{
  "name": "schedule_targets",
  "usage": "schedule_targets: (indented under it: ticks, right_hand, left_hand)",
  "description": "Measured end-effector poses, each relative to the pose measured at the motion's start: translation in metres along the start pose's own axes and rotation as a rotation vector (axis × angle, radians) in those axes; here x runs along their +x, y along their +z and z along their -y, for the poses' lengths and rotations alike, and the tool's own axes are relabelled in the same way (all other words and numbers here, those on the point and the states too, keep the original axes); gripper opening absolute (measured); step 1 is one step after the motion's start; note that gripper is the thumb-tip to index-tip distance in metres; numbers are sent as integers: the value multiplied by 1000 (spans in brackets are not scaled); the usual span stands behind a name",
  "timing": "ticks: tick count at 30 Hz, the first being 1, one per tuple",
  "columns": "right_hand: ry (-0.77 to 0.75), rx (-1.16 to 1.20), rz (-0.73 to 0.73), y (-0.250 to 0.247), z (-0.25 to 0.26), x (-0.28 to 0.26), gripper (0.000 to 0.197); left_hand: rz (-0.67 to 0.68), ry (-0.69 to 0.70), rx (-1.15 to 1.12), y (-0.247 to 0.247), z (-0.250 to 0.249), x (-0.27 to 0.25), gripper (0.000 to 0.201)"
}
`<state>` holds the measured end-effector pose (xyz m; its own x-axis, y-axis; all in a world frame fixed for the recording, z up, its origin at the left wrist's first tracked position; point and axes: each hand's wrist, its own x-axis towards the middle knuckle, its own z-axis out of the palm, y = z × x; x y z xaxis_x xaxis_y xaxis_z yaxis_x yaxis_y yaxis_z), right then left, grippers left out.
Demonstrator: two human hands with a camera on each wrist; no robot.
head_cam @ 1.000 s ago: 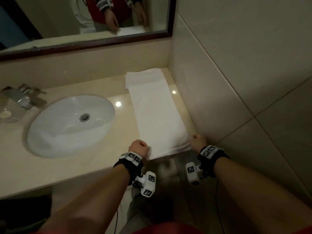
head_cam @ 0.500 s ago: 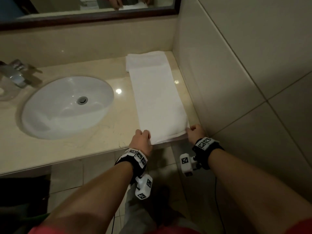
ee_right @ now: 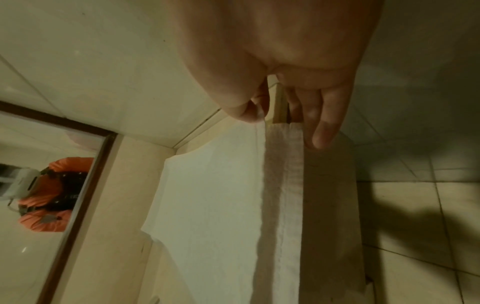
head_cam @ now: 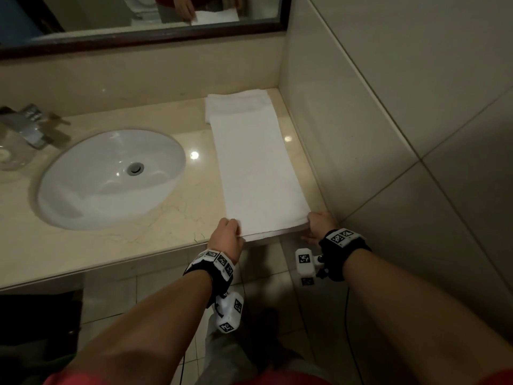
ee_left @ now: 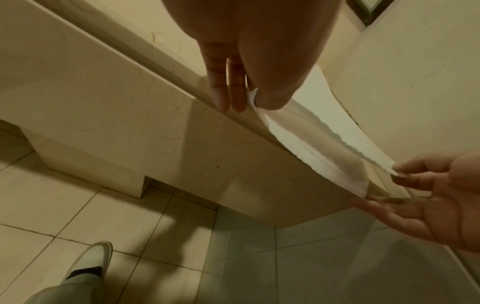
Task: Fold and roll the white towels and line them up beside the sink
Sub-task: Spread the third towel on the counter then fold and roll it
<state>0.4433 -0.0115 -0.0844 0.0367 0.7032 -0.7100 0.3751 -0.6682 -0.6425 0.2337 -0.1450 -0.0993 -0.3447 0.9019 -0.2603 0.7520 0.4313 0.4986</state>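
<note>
Towel edge now lifted btwn both hands, corners pinched

The towel is plain white, without any pattern. The sink is white too, with a grey metal drain. The counter is beige with thin darker veins. The wall tiles are pale cream. The mirror frame is dark brown. Both wrist bands are black and carry white tags with black square patterns.
</note>
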Motion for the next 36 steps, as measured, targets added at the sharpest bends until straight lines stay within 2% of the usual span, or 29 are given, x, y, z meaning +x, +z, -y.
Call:
schedule_targets:
  ticks: [1, 3, 5, 8, 23, 27, 36]
  right_hand:
    - [4, -14, 41, -2, -1, 1, 31]
    - [25, 25, 73, -3, -2, 3, 21]
    - [76, 135, 66, -1, 0, 2, 12]
    - [130, 248, 68, 1, 3, -3, 12]
    - [41, 186, 74, -8, -4, 5, 20]
    - [136, 258, 95, -8, -5, 2, 4]
    - [250, 270, 240, 3, -2, -12, 14]
  left_hand:
    - [0, 7, -6, 0, 0, -1, 20]
    - [1, 13, -24, -1, 0, -1, 19]
    - [-3, 15, -45, -2, 0, -2, 19]
    - [-17, 14, -66, -3, 0, -2, 21]
    - [-24, -7, -87, -6, 10, -4, 25]
    - [-22, -9, -104, -6, 10, -4, 27]
    - [-29, -36, -128, -6, 7, -4, 24]
